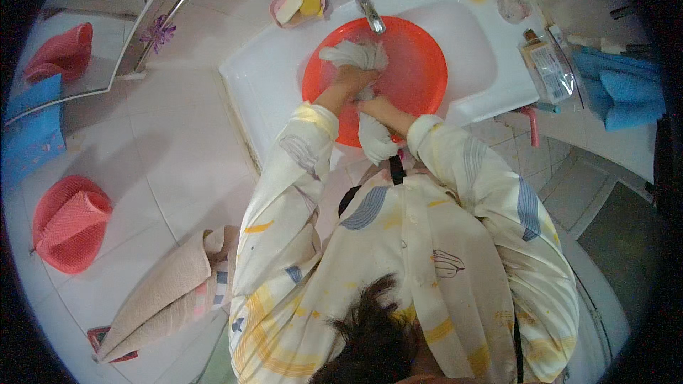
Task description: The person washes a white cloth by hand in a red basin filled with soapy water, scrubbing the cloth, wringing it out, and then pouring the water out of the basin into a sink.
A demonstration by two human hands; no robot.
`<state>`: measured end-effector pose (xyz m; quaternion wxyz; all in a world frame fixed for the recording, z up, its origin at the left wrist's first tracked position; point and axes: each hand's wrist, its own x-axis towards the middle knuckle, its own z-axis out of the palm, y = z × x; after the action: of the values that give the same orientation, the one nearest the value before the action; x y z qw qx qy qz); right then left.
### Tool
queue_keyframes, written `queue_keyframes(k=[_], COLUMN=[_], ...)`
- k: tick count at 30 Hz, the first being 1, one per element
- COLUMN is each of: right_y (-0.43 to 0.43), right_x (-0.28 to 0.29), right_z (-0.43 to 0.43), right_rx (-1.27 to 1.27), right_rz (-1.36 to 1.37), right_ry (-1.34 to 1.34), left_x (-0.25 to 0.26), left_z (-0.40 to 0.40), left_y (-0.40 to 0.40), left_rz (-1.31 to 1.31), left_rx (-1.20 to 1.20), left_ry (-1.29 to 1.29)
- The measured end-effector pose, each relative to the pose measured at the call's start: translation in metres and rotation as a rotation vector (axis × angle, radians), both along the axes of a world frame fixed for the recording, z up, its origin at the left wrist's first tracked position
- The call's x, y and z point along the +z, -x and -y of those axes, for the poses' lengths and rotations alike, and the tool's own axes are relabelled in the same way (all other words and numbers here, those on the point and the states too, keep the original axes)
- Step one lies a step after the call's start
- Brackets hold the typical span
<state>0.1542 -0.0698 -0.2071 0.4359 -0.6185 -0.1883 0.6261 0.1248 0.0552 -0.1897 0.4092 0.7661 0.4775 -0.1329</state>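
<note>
A bunched white cloth [356,56] is gripped over an orange-red plastic basin [427,72]. My left hand [356,79] closes around its upper part, with a thick fold bulging beyond the fingers. Just below, nearer my body, my right hand [374,106] grips the same cloth, and a loose end hangs past the wrist over the basin's near rim. The fingers of both hands are partly hidden by cloth and wrists. Cloudy liquid seems to lie in the basin, which stands in a white sink [267,77] under a chrome faucet [367,6].
A pink soap dish [299,4] with two soap bars sits left of the faucet. To the right are a bottle [548,66] bearing writing and a blue cloth [619,88]. A beige towel [165,282] and red mesh cloth [73,224] hang at left.
</note>
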Motion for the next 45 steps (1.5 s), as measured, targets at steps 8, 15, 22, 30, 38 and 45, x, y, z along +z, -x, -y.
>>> queue_keyframes(k=[8, 15, 22, 30, 38, 45], right_y=[-0.025, -0.056, -0.037, 0.003, -0.04, -0.035], right_x=[0.134, -0.018, 0.112, 0.169, 0.083, 0.07], right_z=[0.052, 0.037, 0.039, 0.053, 0.07, 0.046], right_rx=[-0.216, -0.25, -0.454, -0.822, -0.015, 0.276], right_rz=[-0.188, -1.724, -1.712, -1.834, -0.786, 0.332], right_ry=[-0.317, -0.106, 0.07, -0.169, -0.091, -0.156], left_x=[0.082, 0.122, -0.009, 0.018, 0.017, 0.037], left_z=[0.046, 0.056, 0.047, 0.118, 0.054, 0.032], left_y=[0.033, 0.037, 0.078, 0.034, 0.037, 0.03], left_rz=[0.344, 0.037, 0.922, 1.299, 1.187, 0.484], left_rx=[0.38, -0.471, 0.704, 1.097, 0.822, 0.526], left_ry=[0.911, -0.077, 0.635, 1.534, 1.335, 1.095])
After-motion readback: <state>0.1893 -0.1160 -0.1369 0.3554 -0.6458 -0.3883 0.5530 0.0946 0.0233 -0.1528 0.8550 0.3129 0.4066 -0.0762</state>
